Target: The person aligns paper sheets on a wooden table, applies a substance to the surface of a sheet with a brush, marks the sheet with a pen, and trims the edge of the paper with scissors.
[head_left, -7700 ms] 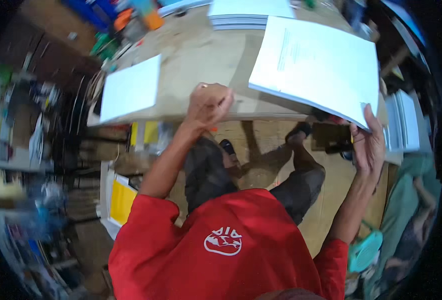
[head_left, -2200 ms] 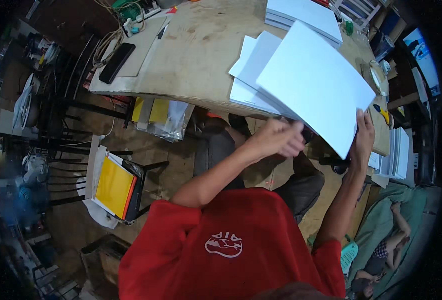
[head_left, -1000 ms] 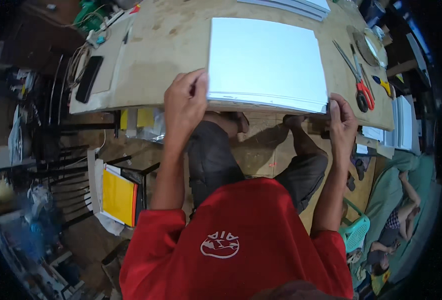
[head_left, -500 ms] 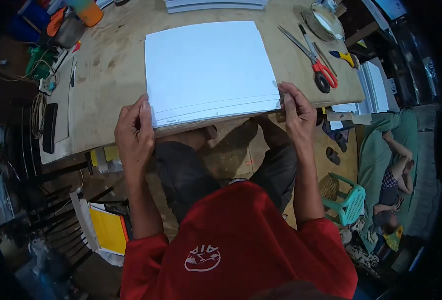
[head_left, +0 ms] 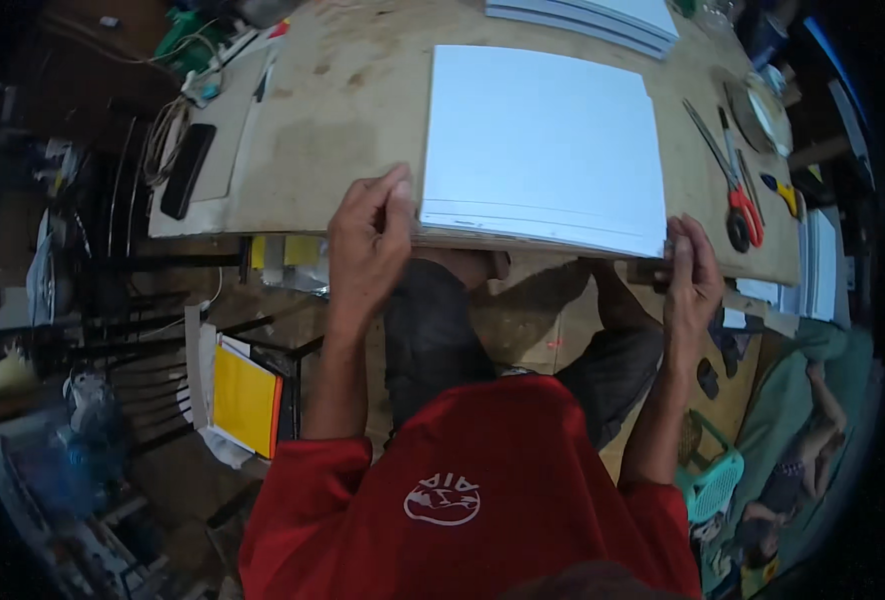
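Observation:
A stack of white paper sheets (head_left: 548,145) lies at the table's front edge, its near edges slightly staggered and showing thin lines. Just left of its near left corner is my left hand (head_left: 371,225). The thumb and fingers are pinched together there, with a small gap between them and the paper and nothing seen in them. My right hand (head_left: 695,265) is at the near right corner, its thumb and bent fingers closed at the sheets' edge.
Red-handled scissors (head_left: 741,210), a yellow-and-black tool (head_left: 781,192) and a round bowl (head_left: 760,115) lie to the right. Another paper stack (head_left: 603,25) sits farther back. A black phone-like object (head_left: 189,172) rests at left. A person lies on green cloth (head_left: 813,390).
The view has swung left, so the table and papers appear farther right. My left hand has come away from the paper's left edge; my right hand stays at the right corner.

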Available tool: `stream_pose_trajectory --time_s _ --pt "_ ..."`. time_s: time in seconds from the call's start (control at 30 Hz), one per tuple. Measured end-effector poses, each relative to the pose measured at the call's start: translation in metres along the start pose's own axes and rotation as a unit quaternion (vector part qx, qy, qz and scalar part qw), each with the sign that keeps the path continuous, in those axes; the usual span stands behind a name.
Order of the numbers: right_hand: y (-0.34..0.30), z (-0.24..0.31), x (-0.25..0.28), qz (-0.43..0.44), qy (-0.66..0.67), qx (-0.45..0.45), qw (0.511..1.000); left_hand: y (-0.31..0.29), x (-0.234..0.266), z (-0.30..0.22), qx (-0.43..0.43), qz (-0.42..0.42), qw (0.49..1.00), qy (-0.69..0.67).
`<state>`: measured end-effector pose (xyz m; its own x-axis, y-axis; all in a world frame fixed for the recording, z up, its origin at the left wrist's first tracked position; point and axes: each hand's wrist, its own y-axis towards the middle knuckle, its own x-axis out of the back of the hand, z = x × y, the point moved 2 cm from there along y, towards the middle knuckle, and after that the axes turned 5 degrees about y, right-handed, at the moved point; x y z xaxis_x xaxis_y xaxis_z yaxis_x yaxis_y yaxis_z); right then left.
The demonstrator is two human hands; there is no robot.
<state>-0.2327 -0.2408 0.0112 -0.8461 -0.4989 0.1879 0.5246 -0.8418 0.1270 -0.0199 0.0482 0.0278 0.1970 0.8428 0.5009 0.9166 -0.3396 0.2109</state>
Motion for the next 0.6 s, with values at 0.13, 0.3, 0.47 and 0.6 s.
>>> stream_pose_trajectory --time_s 0.13,0.3,0.47,0.6 --pt "-0.002 -0.003 -0.004 0.013 0.017 0.022 1.000 -0.014 0.007 0.003 -0.016 -0.015 1.000 0.023" --pt "-0.007 0.002 -0.008 0.000 0.002 0.017 1.000 -0.022 0.005 -0.003 -0.035 0.005 0.998 0.060" --pt "-0.003 -0.005 -0.002 -0.013 -0.058 0.070 0.996 -0.015 -0.009 0.005 -0.122 -0.012 0.988 0.094" --pt "0.001 0.000 -0.023 0.018 -0.002 0.085 0.996 -0.019 -0.001 0.001 -0.039 0.010 0.997 0.062"
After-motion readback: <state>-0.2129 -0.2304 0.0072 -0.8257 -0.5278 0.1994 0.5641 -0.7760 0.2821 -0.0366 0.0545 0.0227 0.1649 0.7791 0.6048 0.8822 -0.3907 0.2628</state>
